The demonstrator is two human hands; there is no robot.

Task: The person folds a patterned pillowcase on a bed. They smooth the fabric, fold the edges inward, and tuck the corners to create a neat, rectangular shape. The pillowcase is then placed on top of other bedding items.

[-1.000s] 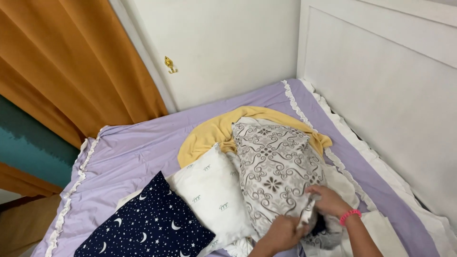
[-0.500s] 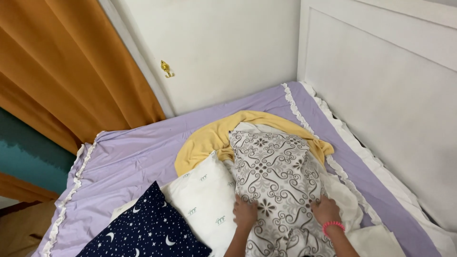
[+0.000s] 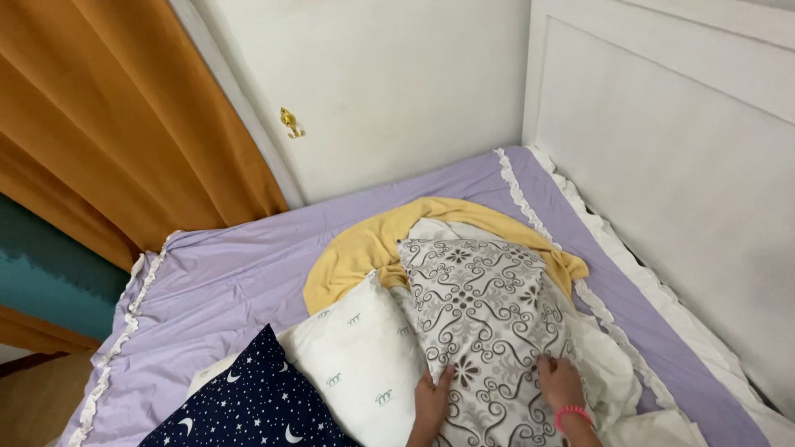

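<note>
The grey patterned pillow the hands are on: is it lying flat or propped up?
Lying flat. The grey patterned pillow rests on the bed over yellow cloth, with the left hand and right hand pressing on it.

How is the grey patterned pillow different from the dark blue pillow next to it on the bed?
The grey patterned pillow has swirling floral scrollwork on a pale ground; the dark blue pillow carries white moons and stars. The left hand and the right hand both rest on the grey patterned pillow, while the dark blue pillow lies untouched. A white pillow separates them. Both lie on the purple sheet.
</note>
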